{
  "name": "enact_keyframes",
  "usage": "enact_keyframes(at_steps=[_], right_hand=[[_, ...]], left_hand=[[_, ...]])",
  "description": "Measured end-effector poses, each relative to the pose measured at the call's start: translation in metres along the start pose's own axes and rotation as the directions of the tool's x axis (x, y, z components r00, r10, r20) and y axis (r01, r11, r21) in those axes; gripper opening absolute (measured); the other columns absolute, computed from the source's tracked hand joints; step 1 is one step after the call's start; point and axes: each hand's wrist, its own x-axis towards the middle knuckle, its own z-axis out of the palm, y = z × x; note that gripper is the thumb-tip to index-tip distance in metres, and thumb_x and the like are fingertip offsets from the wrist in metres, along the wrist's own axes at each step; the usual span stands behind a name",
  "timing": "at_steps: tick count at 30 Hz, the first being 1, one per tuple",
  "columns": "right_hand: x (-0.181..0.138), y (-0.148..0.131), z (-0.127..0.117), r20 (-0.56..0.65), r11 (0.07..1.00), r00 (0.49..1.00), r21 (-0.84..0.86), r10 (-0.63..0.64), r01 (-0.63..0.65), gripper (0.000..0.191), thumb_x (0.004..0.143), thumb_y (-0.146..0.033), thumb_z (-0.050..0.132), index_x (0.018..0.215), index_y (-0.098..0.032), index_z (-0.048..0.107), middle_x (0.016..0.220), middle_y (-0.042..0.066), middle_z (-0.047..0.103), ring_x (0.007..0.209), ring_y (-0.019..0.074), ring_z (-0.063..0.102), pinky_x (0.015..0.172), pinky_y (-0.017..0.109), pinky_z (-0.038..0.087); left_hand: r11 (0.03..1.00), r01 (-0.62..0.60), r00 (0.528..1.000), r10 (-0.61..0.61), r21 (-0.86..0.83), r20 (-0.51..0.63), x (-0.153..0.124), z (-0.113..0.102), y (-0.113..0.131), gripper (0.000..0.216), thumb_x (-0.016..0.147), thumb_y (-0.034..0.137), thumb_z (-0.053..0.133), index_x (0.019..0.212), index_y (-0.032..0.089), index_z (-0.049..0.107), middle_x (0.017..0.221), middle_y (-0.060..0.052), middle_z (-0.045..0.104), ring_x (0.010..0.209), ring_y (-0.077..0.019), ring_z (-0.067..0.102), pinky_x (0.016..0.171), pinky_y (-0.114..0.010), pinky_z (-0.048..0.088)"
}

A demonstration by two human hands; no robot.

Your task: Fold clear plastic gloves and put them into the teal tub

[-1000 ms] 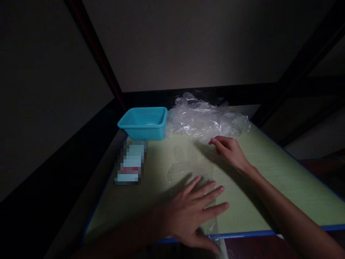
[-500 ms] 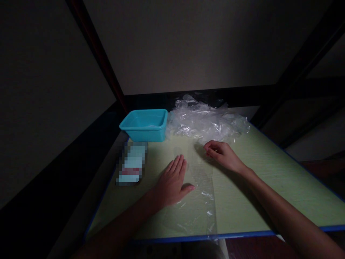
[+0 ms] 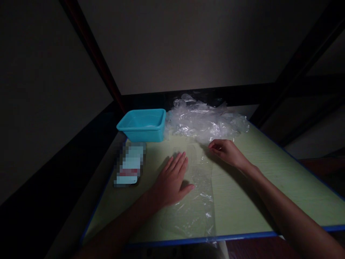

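A thin, clear plastic sheet or bag (image 3: 203,201) lies spread on the pale green tabletop, its near end hanging slightly over the front edge. My left hand (image 3: 172,180) rests flat on the plastic, fingers stretched out and thumb apart. Beyond the plastic's upper right part, my right hand (image 3: 226,153) is held with thumb and fingertips pinched together. Whatever lies between those fingertips, if anything, is too small to make out. Just past the right hand is a heap of crumpled clear plastic (image 3: 205,120).
A turquoise plastic basin (image 3: 145,133) stands at the back left of the table (image 3: 258,208), beside the heap. In front of the basin lies a phone with a blurred screen (image 3: 130,163). Blue trim runs along the table edges, and a wall rises behind.
My right hand has moved slightly right, away from the left hand, still pinched. My left hand stays flat on the plastic. The view has shifted a little.
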Motion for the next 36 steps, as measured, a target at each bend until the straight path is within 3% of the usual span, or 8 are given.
enact_keyframes(at_steps=[8, 17, 24, 36], right_hand=[[0.003, 0.012, 0.007, 0.044, 0.997, 0.998, 0.06, 0.039, -0.041, 0.009, 0.064, -0.026, 0.056, 0.067, -0.018, 0.057, 0.064, 0.002, 0.062, 0.059, 0.0152, 0.057, 0.056, 0.027, 0.046], [0.0, 0.009, 0.01, 0.034, 0.998, 0.999, 0.057, 0.017, -0.019, 0.009, 0.066, -0.018, 0.055, 0.075, -0.018, 0.057, 0.078, 0.005, 0.066, 0.071, 0.017, 0.062, 0.065, 0.03, 0.051], [-0.003, -0.005, 0.008, 0.036, 1.0, 0.999, -0.014, -0.024, 0.025, 0.007, 0.074, -0.021, 0.05, 0.075, -0.018, 0.056, 0.072, 0.005, 0.065, 0.065, 0.0167, 0.061, 0.06, 0.029, 0.048], [-0.008, -0.016, 0.013, 0.077, 0.978, 0.993, -0.183, -0.089, 0.102, 0.014, 0.08, -0.023, 0.046, 0.076, -0.017, 0.058, 0.071, 0.007, 0.065, 0.063, 0.0191, 0.06, 0.059, 0.029, 0.044]], left_hand=[[0.999, -0.039, 0.992, 0.042, -0.032, 0.117, -0.002, 0.004, 0.003, 0.074, 0.084, 0.052, 0.049, 0.139, 0.007, 0.029, 0.149, -0.017, 0.021, 0.139, -0.0289, 0.016, 0.112, -0.045, 0.019], [0.998, -0.024, 0.987, 0.033, -0.056, 0.156, -0.001, 0.004, 0.003, 0.073, 0.085, 0.054, 0.046, 0.14, 0.009, 0.028, 0.15, -0.016, 0.021, 0.139, -0.0276, 0.016, 0.111, -0.045, 0.02], [0.999, -0.014, 0.991, 0.021, -0.051, 0.134, -0.001, 0.007, 0.003, 0.072, 0.085, 0.053, 0.046, 0.139, 0.009, 0.028, 0.15, -0.015, 0.022, 0.139, -0.0266, 0.016, 0.111, -0.044, 0.021], [0.99, 0.131, 0.991, -0.13, -0.042, 0.037, -0.003, 0.015, 0.006, 0.08, 0.084, 0.058, 0.043, 0.141, 0.005, 0.024, 0.148, -0.02, 0.024, 0.138, -0.0294, 0.019, 0.11, -0.049, 0.022]])
